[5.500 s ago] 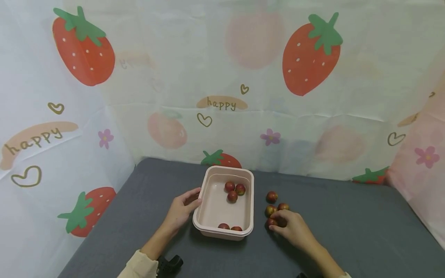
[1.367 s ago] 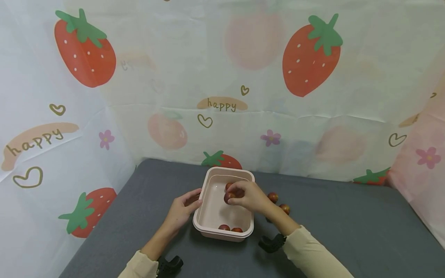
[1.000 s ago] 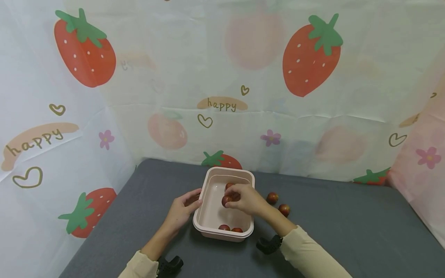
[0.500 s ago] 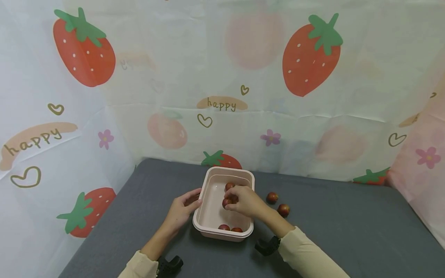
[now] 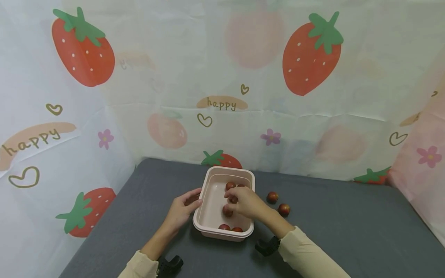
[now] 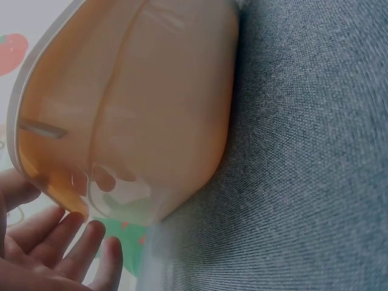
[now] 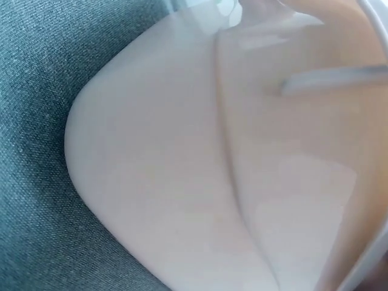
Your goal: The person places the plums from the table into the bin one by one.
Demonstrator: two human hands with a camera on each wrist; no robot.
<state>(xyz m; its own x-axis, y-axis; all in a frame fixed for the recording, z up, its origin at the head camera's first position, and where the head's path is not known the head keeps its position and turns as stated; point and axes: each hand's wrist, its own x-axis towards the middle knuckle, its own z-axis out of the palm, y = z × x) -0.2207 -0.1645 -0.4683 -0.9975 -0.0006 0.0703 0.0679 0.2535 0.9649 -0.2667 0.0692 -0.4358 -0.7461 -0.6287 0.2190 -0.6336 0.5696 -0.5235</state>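
A pale pink plastic box (image 5: 213,200) stands on the table, with several small red-brown plums inside. My right hand (image 5: 248,202) is down in the box, thumb and fingers apart. Just below the thumb lies a plum (image 5: 227,211) on the box floor; another plum (image 5: 233,199) shows in the gap between thumb and fingers. At the box's left side my left hand (image 5: 181,210) touches the rim with loosely spread fingers, seen closer as a hand (image 6: 54,248) against the outer wall in the left wrist view. The right wrist view shows only the box wall (image 7: 151,163) and cloth.
To the right of the box, a plum (image 5: 272,197) and a second plum (image 5: 284,210) lie on the grey cloth (image 5: 333,216). The right forearm hides some cloth beside the box. A strawberry-print curtain (image 5: 222,131) rises behind the table.
My right hand has carried a plum from the group on the cloth leftward into the box. In the last half second its fingers have let go of it. The left hand stays put.
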